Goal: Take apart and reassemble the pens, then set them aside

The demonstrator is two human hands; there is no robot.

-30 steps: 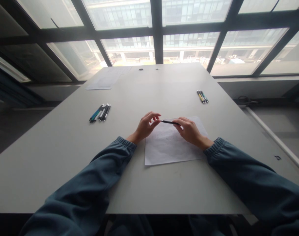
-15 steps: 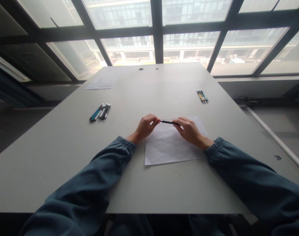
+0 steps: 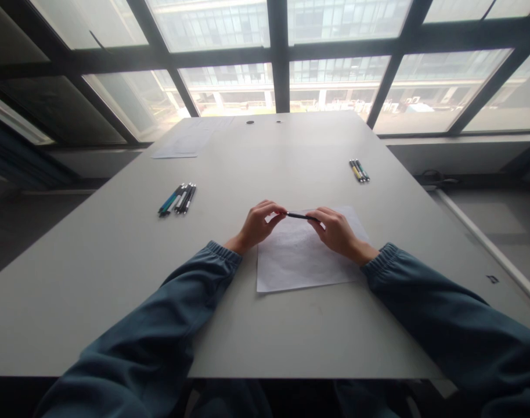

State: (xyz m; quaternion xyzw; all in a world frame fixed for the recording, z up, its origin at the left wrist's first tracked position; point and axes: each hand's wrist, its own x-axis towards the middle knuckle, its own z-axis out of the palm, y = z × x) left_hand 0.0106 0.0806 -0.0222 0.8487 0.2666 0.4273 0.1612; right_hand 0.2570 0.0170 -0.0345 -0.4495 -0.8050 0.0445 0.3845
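A slim black pen [image 3: 297, 216] lies nearly level between my two hands, above the far part of a white sheet of paper [image 3: 308, 261]. My left hand [image 3: 260, 223] pinches its left tip between thumb and fingertips. At the other end, my right hand [image 3: 333, 231] grips the pen's body, with its wrist over the paper's right side. The pen's right end is partly hidden by my right fingers. Faint marks show on the sheet, too pale to read.
To the left on the white table [image 3: 116, 278] lies a bunch of several pens [image 3: 177, 200], black, white and blue. A smaller group of pens [image 3: 359, 170] with yellow and green parts rests at the right. More paper [image 3: 181, 142] lies at the far left, before the windows.
My left fingertips have shifted slightly right onto the pen's tip and now cover a little more of it. My right hand has hardly moved.
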